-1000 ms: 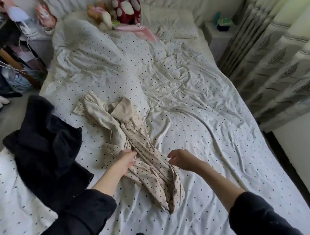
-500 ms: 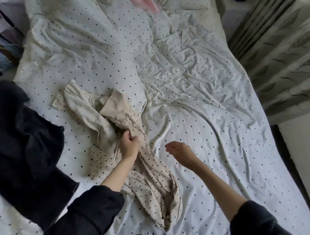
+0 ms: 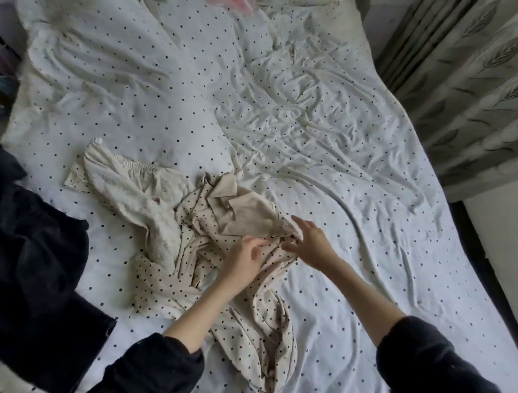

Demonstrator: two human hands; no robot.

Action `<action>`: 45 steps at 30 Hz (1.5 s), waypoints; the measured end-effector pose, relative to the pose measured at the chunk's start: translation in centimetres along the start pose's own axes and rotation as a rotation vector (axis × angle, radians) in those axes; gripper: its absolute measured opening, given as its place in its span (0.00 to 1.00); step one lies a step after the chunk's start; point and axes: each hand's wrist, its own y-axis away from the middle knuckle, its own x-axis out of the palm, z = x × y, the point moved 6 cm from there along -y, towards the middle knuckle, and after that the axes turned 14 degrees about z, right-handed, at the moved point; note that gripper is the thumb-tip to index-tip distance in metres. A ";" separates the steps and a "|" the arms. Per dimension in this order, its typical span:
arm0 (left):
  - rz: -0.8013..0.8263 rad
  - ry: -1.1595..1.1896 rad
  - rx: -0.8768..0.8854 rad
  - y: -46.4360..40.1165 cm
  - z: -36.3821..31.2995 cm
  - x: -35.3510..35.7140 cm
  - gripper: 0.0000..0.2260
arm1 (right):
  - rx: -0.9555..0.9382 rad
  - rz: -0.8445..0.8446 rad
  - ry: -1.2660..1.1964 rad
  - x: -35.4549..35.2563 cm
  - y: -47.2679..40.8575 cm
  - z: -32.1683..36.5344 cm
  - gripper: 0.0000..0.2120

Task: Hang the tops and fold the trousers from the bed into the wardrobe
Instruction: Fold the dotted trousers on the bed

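Note:
A beige garment with black dots (image 3: 196, 283) lies crumpled in the middle of the bed, its plain beige lining (image 3: 246, 216) turned up. A cream embroidered garment (image 3: 134, 190) lies partly under it on the left. A black garment (image 3: 39, 266) is heaped at the bed's left edge. My left hand (image 3: 244, 259) grips a bunch of the dotted fabric. My right hand (image 3: 309, 242) pinches the same garment's edge just to the right, and the two hands almost touch.
The bed (image 3: 322, 126) has a wrinkled white sheet with black dots. Grey leaf-patterned curtains (image 3: 462, 84) hang along the right side. A dark strip of floor (image 3: 476, 252) runs beside the bed. Something pink (image 3: 235, 3) shows at the top edge.
My left hand has dragged the dotted garment's upper part to the right. My right hand has come in and taken its edge. The view has tilted down and closer.

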 end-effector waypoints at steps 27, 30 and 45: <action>0.205 -0.533 0.092 5.7 -3.9 12.8 0.16 | 0.465 -0.405 -0.908 0.9 10.5 -20.9 0.14; 0.235 -0.510 -0.010 5.4 -5.1 15.0 0.10 | 0.394 -0.426 -0.807 -1.0 11.1 -23.1 0.13; 0.685 -0.392 -0.124 0.1 -17.9 36.9 0.05 | 0.500 -0.410 -0.787 -8.1 17.7 -43.4 0.08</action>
